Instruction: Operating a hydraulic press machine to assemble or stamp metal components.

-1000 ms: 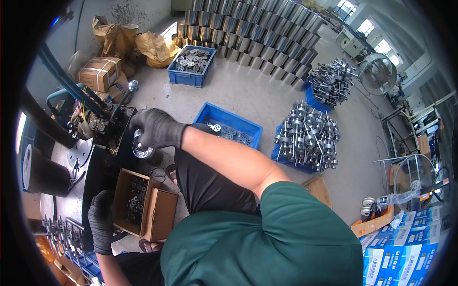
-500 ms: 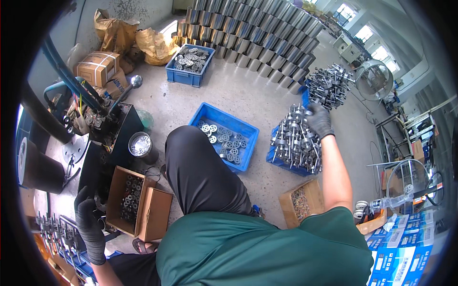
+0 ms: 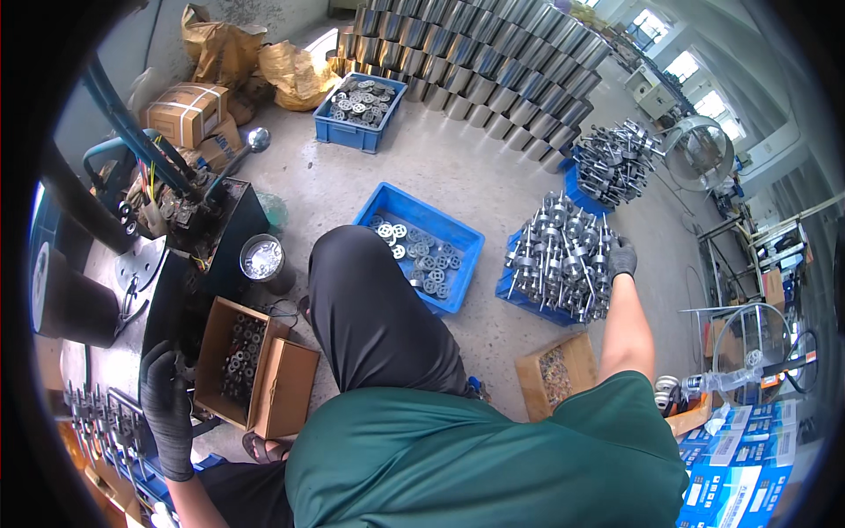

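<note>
The right grey-gloved hand, grip unclear, seemingly reaches for silvery disc-fitted metal shafts heaped in a blue plastic crate; freeing one calls for untangling. The left hand, fingers loosely spread, seems empty.

The left hand and right hand are gloved in dark grey. Silver-grey is shown by the wheeled metal shafts, blue by the tub of grey spoked discs. The shirt is coloured dark green, the trousers black. The brown carton is crossed by white straps; the packages are patterned in blue and white.
</note>
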A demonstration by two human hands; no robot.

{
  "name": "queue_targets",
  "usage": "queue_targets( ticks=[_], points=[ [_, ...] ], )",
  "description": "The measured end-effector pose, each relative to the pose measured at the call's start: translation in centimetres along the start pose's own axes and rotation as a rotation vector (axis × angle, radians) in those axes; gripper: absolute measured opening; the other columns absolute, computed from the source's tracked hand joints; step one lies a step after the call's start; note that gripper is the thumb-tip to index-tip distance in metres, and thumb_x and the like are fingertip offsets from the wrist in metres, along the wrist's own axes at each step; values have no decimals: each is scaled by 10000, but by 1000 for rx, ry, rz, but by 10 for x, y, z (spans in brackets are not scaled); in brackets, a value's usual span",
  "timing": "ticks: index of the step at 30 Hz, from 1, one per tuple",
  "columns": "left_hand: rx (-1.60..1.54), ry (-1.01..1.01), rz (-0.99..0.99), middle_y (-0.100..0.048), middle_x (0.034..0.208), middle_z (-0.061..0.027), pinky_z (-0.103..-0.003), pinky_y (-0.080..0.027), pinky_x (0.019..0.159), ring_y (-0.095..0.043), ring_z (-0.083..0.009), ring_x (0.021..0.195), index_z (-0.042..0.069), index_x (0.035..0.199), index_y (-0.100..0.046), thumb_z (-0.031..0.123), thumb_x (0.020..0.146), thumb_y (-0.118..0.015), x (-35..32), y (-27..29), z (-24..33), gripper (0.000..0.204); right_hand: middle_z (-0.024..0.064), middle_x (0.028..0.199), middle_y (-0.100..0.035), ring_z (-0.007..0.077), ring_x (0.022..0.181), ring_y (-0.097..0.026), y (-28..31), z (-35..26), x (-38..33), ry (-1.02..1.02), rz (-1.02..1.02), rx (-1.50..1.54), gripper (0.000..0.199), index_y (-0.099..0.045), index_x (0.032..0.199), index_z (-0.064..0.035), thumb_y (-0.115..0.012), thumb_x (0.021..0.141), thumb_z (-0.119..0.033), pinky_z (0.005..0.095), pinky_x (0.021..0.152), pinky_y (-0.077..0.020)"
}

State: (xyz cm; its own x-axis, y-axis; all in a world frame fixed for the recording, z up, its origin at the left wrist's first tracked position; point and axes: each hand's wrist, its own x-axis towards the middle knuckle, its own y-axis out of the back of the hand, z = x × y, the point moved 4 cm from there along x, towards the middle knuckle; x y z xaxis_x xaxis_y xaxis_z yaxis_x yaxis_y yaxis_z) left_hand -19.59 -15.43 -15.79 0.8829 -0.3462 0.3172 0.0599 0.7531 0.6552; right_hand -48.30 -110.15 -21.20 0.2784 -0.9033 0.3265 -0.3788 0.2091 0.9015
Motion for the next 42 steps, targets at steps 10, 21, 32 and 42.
queue_targets(
  ticks=[10,21,32,42],
  points=[
    [-10,152,41,-659,1244,-134,-356,-537,956,-662,-268,1118,14,1197,-658,-87,901,-629,-5,3,1,313,183,1354,-670,397,1181,-682,-65,-3,4,-77,43,-502,631,-515,1519,-162,-493,1003,-524,519,957,-556],
    [68,51,49,-642,1273,-160,-424,-532,1030,-647,-352,1176,58,1251,-649,34,885,-710,-27,41,8,372,205,1330,-684,355,1145,-693,-113,21,122,169,52,-595,474,-691,1321,-102,-521,1011,-418,458,936,-554],
    [-857,474,766,-691,1141,-70,-286,-585,825,-685,-141,968,39,1246,-647,148,1013,-644,-71,117,-41,257,259,1099,-732,400,1042,-702,-116,-518,-94,1207,-551,270,288,-697,1125,65,-626,950,-153,436,936,-531],
    [-1488,389,1390,-642,1236,-201,-378,-597,971,-662,-294,1099,-41,1218,-550,147,1053,-487,-101,172,-118,259,225,1124,-701,408,1080,-662,51,-675,-549,2310,-939,188,409,-699,1222,-38,-713,856,-219,481,957,-534]
  ],
)
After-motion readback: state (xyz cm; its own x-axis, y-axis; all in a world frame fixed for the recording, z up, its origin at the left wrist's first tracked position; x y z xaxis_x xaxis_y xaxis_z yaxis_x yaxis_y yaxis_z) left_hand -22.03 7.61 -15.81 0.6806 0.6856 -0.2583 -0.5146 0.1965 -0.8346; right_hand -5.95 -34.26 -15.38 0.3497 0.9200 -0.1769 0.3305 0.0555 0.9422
